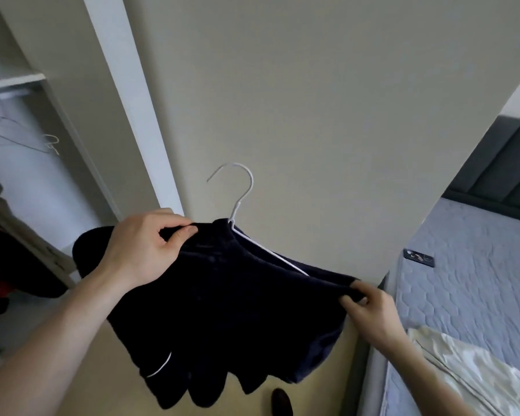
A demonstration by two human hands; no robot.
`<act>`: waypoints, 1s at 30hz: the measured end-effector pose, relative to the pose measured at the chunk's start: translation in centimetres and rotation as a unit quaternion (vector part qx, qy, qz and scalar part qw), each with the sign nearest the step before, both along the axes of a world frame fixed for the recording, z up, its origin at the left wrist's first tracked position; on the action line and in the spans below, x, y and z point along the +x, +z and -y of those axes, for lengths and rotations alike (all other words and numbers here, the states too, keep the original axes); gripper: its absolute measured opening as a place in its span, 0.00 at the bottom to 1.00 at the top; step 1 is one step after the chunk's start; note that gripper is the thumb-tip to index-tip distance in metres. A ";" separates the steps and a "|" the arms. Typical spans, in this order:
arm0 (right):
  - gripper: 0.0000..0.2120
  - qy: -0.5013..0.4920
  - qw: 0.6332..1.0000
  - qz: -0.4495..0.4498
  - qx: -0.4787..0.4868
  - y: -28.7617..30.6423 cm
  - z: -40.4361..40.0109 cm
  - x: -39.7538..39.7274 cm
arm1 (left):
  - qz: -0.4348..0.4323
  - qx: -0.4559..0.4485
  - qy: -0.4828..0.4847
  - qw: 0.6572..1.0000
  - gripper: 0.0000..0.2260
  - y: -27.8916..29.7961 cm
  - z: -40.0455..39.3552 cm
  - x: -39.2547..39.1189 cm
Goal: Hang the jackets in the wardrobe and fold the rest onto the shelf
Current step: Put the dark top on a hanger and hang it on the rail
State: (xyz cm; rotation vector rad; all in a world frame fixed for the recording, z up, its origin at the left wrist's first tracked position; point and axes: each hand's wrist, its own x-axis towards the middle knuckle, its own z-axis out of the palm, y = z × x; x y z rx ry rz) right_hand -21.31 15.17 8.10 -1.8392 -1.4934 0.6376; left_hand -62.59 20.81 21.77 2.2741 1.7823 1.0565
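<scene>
Head view, and the dark navy jacket [222, 310] fills the middle of the frame, held up in front of a plain beige wall [327, 100]. It sits on a white wire hanger [240, 202] whose hook pokes up at twelve o'clock from the collar, free of any rail, with one white arm of the hanger showing along the shoulder down toward four o'clock.

The left hand [144, 250] is at nine o'clock of the collar, fingers curled tight, thumb and forefinger pinching the fabric just beside the neck. The right hand [370, 310] is at three o'clock, pinching the far shoulder edge of the jacket between thumb and fingertips. Both hands are narrow, both holding cloth, and the garment stretches between them with its lower part hanging in folds toward six o'clock; a thin white stripe shows near the bottom left.

Off at nine to ten o'clock stands the open wardrobe [72, 121], its white frame running diagonally. Inside, a shelf [12, 81] sits up top with a rail beneath it, and bare wire hangers [15, 135] dangle there, well apart from the jacket. Dark clothes [0, 265] are lower down at the left edge, blurred.

At three to five o'clock lies the bed [469, 280], a pale quilted mattress with a grey headboard [499, 169] behind it, and a cream garment [475, 370] spread near the bottom right corner.
</scene>
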 end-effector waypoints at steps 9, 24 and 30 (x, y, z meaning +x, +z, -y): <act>0.17 0.119 0.972 -0.178 0.092 11.5 -11.3 -6.5 | -0.108 -0.093 0.063 0.988 0.04 -4.6 -5.2 -2.1; 0.18 0.591 0.806 -0.036 0.010 11.7 -23.4 -16.4 | 0.168 -0.135 0.130 0.968 0.11 -3.1 -11.1 -3.2; 0.16 0.475 0.868 -0.067 0.131 10.8 -30.3 -18.1 | 0.186 -0.141 0.195 0.952 0.05 -3.2 -10.4 -6.0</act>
